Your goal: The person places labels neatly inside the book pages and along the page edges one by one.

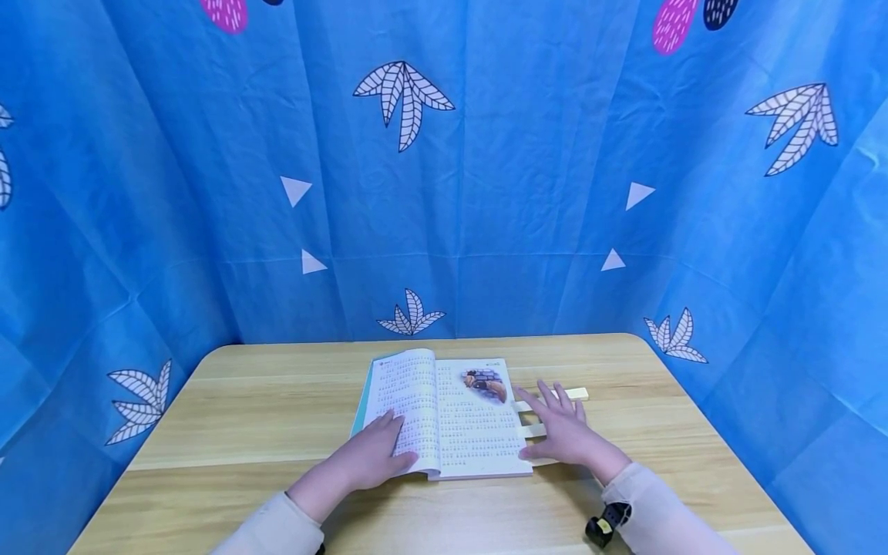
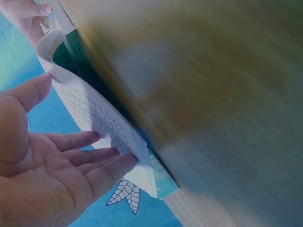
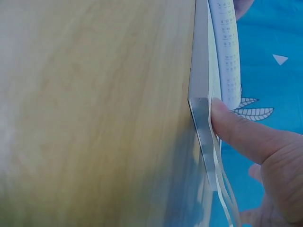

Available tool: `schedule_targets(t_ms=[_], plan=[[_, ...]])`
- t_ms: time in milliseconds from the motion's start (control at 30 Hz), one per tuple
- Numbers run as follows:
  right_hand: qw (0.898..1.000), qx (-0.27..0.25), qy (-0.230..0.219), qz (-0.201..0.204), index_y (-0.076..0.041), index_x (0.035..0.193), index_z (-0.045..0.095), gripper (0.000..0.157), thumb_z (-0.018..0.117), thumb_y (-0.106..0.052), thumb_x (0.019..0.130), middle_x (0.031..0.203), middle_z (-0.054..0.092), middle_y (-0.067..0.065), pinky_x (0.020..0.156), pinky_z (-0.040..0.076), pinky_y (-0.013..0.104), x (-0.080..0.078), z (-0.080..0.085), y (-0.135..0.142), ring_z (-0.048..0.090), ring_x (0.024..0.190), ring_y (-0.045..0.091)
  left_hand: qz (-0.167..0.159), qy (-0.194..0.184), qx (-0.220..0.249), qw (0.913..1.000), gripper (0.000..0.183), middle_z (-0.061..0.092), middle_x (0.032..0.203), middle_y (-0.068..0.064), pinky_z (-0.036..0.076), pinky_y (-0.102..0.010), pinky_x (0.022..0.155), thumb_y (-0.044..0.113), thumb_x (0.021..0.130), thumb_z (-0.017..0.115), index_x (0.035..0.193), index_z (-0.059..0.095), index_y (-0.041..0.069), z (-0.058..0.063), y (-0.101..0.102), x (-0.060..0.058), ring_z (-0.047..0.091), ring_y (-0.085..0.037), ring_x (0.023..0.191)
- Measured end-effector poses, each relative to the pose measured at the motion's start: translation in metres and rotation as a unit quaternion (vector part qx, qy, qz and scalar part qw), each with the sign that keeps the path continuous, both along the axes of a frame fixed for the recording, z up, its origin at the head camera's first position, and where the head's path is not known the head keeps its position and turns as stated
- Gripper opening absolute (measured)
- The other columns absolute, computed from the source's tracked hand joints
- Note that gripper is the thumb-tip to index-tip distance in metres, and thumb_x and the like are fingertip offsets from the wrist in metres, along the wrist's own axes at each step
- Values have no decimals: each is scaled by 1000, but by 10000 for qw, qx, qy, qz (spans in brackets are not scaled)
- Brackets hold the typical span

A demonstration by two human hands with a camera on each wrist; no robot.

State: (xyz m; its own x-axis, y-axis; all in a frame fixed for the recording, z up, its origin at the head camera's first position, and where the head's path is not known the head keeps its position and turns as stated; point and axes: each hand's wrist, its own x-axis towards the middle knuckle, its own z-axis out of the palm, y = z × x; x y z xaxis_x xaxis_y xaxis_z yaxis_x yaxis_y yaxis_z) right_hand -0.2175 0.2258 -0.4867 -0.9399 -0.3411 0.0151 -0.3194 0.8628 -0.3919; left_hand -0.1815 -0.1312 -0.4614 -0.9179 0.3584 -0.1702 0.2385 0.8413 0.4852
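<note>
An open book (image 1: 475, 439) with printed pages lies on the table, a coloured picture near the top of its right page. My left hand (image 1: 371, 455) rests on the left page, its fingers extended. The left wrist view shows those fingertips touching the curved page (image 2: 78, 97), over a green cover (image 2: 165, 182). At the right edge of the book, my right hand (image 1: 565, 435) lies with fingers spread over pale paper strips (image 1: 578, 394) that stick out from the pages. In the right wrist view, its thumb (image 3: 246, 135) presses on the page edge, right beside the strips (image 3: 227, 189).
The light wooden table (image 1: 264, 408) extends around the book on all sides. Blue patterned cloth (image 1: 541, 193) hangs behind the table and along both sides. A black strap with a small device (image 1: 607, 526) sits on the right wrist.
</note>
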Motion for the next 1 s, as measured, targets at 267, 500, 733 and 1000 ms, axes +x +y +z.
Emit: schedule_targets(t_ms=[267, 500, 733, 1000], plan=[[9999, -136, -48, -94, -25, 158, 32, 106, 88, -44, 70, 163, 13, 26, 104, 2, 83, -1, -1, 1, 3, 147, 55, -31, 25, -3, 10000, 75, 33, 156, -28, 27, -57, 117, 44, 97, 63, 146, 42, -9, 1, 1, 1, 29, -44, 145], [9999, -98, -75, -92, -26, 158, 31, 109, 89, -46, 68, 163, 12, 26, 105, 1, 82, -2, -1, 2, 2, 147, 55, -26, 23, -11, 10000, 76, 34, 156, -28, 27, -58, 117, 44, 97, 63, 146, 42, -9, 1, 1, 0, 29, -44, 145], [9997, 93, -215, -38, -26, 159, 29, 116, 91, -49, 64, 163, 15, 27, 106, 2, 82, 1, 1, 1, 4, 147, 55, 12, -22, -27, 10000, 77, 34, 156, -27, 27, -58, 117, 46, 96, 63, 147, 42, -8, -1, 0, -1, 28, -43, 146], [9997, 193, -102, 83, -24, 159, 29, 119, 91, -50, 61, 162, 16, 27, 105, 3, 82, 0, 3, 1, 7, 146, 56, -9, -15, 2, 10000, 77, 34, 155, -29, 27, -58, 117, 46, 97, 62, 146, 42, -10, -2, 1, -1, 28, -44, 145]])
